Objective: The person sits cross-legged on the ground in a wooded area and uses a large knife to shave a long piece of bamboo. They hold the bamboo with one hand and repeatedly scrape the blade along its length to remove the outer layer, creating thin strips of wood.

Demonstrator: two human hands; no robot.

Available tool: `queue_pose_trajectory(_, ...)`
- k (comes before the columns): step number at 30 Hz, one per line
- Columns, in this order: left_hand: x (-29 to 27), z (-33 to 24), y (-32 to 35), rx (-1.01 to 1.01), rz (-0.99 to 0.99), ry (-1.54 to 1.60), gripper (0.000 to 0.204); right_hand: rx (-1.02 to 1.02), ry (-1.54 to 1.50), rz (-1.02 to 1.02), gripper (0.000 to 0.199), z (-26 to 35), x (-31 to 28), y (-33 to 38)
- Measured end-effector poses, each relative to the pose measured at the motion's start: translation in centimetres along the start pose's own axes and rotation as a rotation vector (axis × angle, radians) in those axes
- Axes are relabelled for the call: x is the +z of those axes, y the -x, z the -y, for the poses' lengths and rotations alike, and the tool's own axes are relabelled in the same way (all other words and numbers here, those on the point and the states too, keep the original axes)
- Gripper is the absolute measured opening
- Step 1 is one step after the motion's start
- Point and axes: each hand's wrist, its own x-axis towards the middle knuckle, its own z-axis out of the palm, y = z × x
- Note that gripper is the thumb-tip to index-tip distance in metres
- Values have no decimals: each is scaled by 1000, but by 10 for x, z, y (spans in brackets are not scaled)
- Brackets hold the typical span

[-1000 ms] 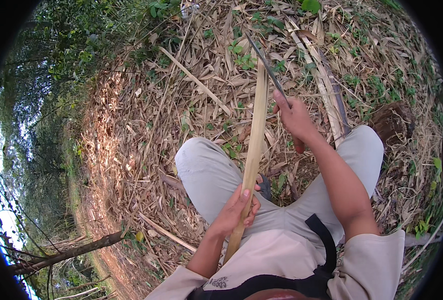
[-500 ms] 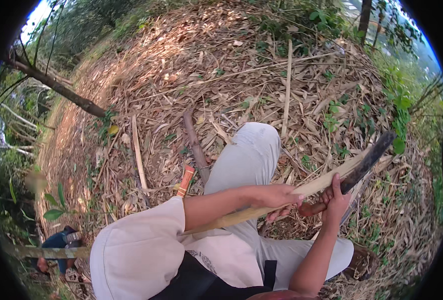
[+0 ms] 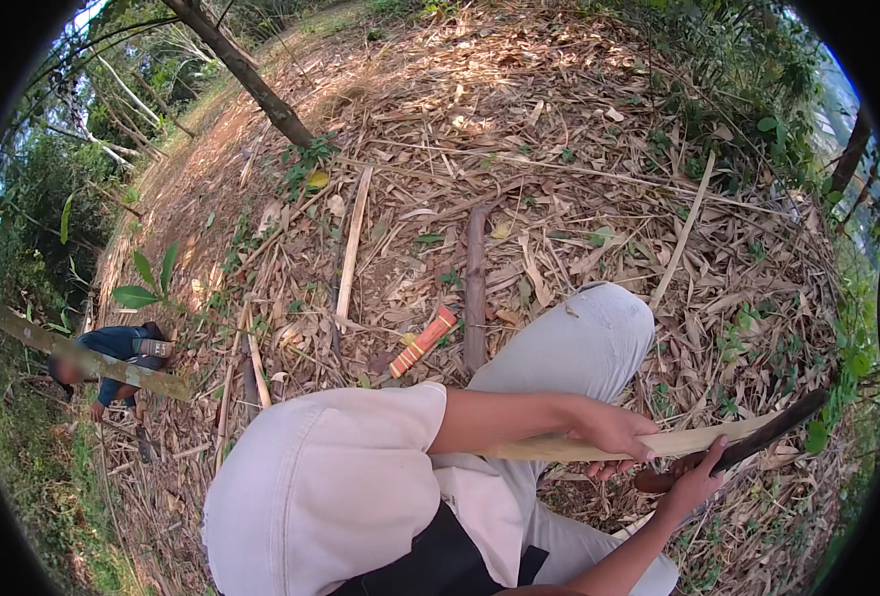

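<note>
1. So, the pale strip (image 3: 549, 449) is in the left hand (image 3: 614, 432), running out past it toward the right hand (image 3: 693, 485). It's already long and bare; the near part goes out of sight behind the left forearm.
2. Left hand's closed around that strip, fingers curled underneath.
3. Right hand's wrapped round the brown handle (image 3: 654, 481) of a big knife, dark blade (image 3: 773, 429) pointing away past the strip's far end. They overlap from here, but I can't tell if they're touching.
4. How far along? Shaped into a strip, I'd say, and apparently in one piece. Can't see any fresh cut, so how much trimming is left is anyone's guess.
5. Beyond the left hand, past the raised knee (image 3: 599, 328), there's another thin pale strip (image 3: 685, 228) on the leaf litter.
6. Farther left of both hands: an orange banded sheath-like thing (image 3: 423, 341), a brown stick (image 3: 476, 283), one more pale piece (image 3: 354, 243).
7. Way off left, another person (image 3: 127, 358) is bending down.
</note>
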Motion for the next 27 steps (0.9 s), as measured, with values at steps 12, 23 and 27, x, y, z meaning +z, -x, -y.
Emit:
queue_pose_trajectory(12, -12, 24, 12, -88, 8, 111, 26, 23, -159, 45, 36, 0, 15, 17)
queue_pose_trajectory(23, -2, -12, 15, -78, -230, 151, 34, -697, 586, 303, 70, 4, 18, 30)
queue_pose_trajectory(27, 5, -17, 16, -128, -283, 202, 31, -774, 631, 287, 65, 3, 19, 37)
